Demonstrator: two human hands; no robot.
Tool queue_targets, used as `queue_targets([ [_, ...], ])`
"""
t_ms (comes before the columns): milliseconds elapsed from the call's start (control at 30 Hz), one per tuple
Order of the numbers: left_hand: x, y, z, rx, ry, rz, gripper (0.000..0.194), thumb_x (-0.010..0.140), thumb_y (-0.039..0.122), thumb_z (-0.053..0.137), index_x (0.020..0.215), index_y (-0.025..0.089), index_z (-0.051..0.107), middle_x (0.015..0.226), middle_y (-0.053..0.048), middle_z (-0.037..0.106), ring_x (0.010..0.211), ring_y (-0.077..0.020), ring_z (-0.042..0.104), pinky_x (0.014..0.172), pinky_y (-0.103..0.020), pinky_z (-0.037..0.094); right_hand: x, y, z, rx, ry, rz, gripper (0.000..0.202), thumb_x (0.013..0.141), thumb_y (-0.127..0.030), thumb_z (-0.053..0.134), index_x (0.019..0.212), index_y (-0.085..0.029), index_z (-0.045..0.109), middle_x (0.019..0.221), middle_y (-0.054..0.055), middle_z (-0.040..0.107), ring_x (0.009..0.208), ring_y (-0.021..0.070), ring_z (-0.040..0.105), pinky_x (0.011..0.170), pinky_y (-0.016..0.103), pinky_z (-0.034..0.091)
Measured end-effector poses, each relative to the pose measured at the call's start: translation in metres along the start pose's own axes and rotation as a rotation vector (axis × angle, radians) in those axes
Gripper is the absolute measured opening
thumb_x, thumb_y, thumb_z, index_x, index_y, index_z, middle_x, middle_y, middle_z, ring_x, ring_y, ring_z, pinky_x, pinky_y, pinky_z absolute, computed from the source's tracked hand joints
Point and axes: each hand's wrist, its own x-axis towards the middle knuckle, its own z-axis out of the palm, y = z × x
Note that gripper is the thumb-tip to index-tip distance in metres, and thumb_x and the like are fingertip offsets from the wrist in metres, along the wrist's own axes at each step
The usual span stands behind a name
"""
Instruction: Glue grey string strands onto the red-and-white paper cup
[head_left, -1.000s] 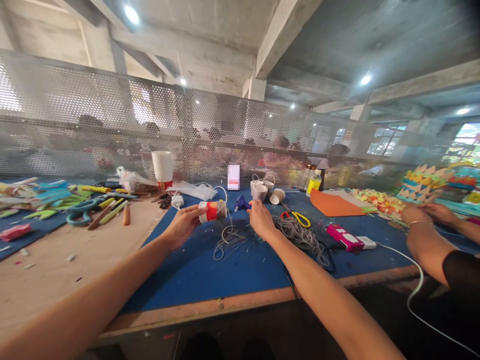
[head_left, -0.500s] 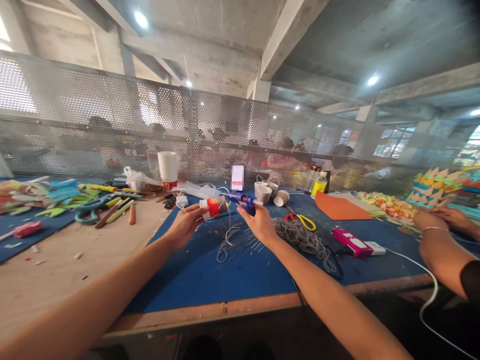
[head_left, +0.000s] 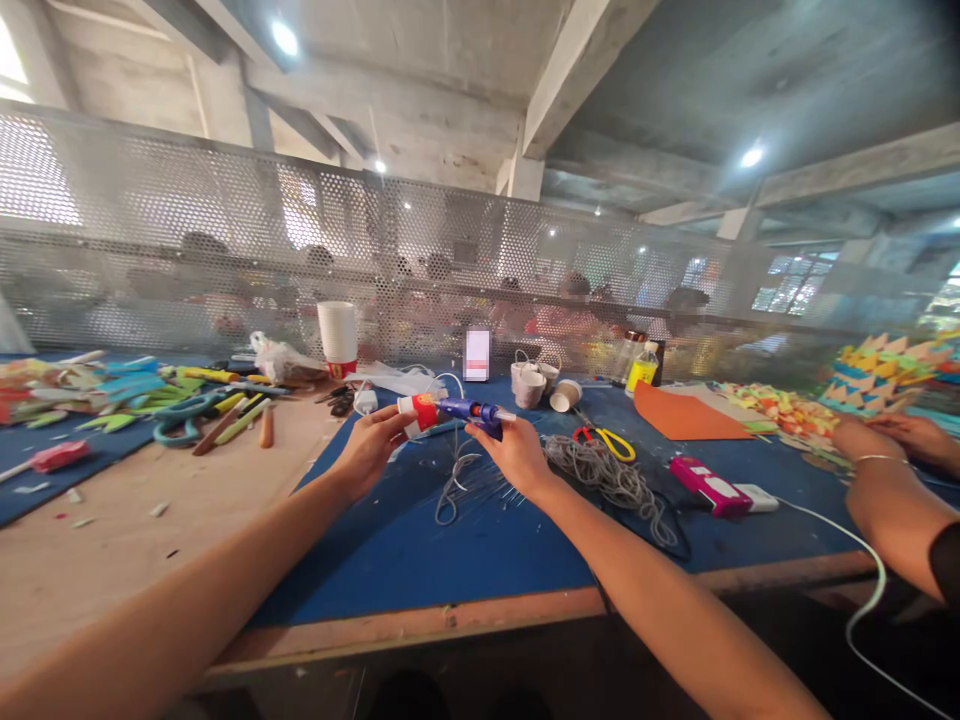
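Note:
Between the fingertips of my left hand [head_left: 373, 443] is a small red and white paper cup [head_left: 421, 412], tilted on its side above the blue mat [head_left: 420, 560]. My right hand [head_left: 514, 450] is wrapped round the handle of a blue glue gun [head_left: 469, 408]. The gun points left, and its front end overlaps the cup; whether the nozzle touches it I cannot tell. Beneath and right of my hands lies a tangle of grey cord [head_left: 600, 472]. Yellow and red scissors [head_left: 613, 444] rest behind the cord.
Small cups [head_left: 528, 384] and a phone [head_left: 477, 355] stand at the back, with stacked white cups [head_left: 338, 335] to the left. Orange paper [head_left: 686, 412] and a magenta device [head_left: 709, 486] lie right. Another person's hands are at the far right. Tools and scraps cover the left.
The glue gun has moved left and its front end now overlaps the cup. The cup has turned a little in my left hand.

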Motion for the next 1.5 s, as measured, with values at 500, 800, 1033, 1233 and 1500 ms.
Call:
queue_targets([
  [500, -0.0024, 0.0019, 0.0016, 0.029, -0.008, 0.009, 0.026, 0.069, 0.038, 0.091, 0.087, 0.021, 0.083, 0.098, -0.01, 0.082, 0.096, -0.0271, 0.073, 0.087, -0.033, 0.052, 0.0016, 0.0034, 0.0006, -0.063, -0.041, 0.035, 0.031, 0.099, -0.048, 0.068, 0.111, -0.022, 0.076, 0.099, 0.009, 0.081, 0.094, 0.0279, 0.077, 0.077, 0.029, 0.051],
  [800, -0.0041, 0.0035, 0.003, 0.034, -0.003, 0.014, 0.026, 0.068, 0.038, 0.091, 0.085, 0.02, 0.083, 0.097, -0.01, 0.082, 0.096, -0.0276, 0.072, 0.087, -0.034, 0.051, 0.0012, 0.0026, -0.0007, -0.077, -0.049, 0.029, 0.03, 0.098, -0.049, 0.069, 0.107, -0.021, 0.075, 0.097, 0.009, 0.081, 0.092, 0.0268, 0.077, 0.077, 0.028, 0.05],
  [1033, -0.0023, 0.0022, 0.0018, 0.021, 0.005, 0.015, 0.027, 0.067, 0.037, 0.091, 0.086, 0.02, 0.084, 0.097, -0.01, 0.082, 0.094, -0.0267, 0.072, 0.086, -0.033, 0.051, 0.001, 0.0026, -0.0003, -0.102, -0.043, 0.024, 0.029, 0.099, -0.049, 0.069, 0.102, -0.021, 0.074, 0.093, 0.009, 0.08, 0.089, 0.0268, 0.076, 0.075, 0.028, 0.049],
  [1233, -0.0023, 0.002, 0.0015, 0.006, 0.008, 0.018, 0.028, 0.067, 0.036, 0.092, 0.086, 0.018, 0.083, 0.095, -0.01, 0.082, 0.09, -0.0248, 0.072, 0.084, -0.033, 0.052, 0.0009, 0.002, -0.001, -0.106, -0.046, 0.026, 0.029, 0.099, -0.05, 0.068, 0.102, -0.021, 0.074, 0.092, 0.008, 0.079, 0.089, 0.0272, 0.077, 0.074, 0.028, 0.049],
  [1500, -0.0004, 0.0014, 0.0009, 0.003, 0.029, 0.01, 0.028, 0.066, 0.037, 0.092, 0.085, 0.019, 0.083, 0.096, -0.01, 0.083, 0.096, -0.0277, 0.073, 0.087, -0.035, 0.052, 0.0001, 0.0029, -0.001, -0.1, -0.047, 0.019, 0.028, 0.099, -0.05, 0.067, 0.102, -0.023, 0.073, 0.092, 0.007, 0.079, 0.089, 0.0265, 0.076, 0.073, 0.028, 0.049],
])
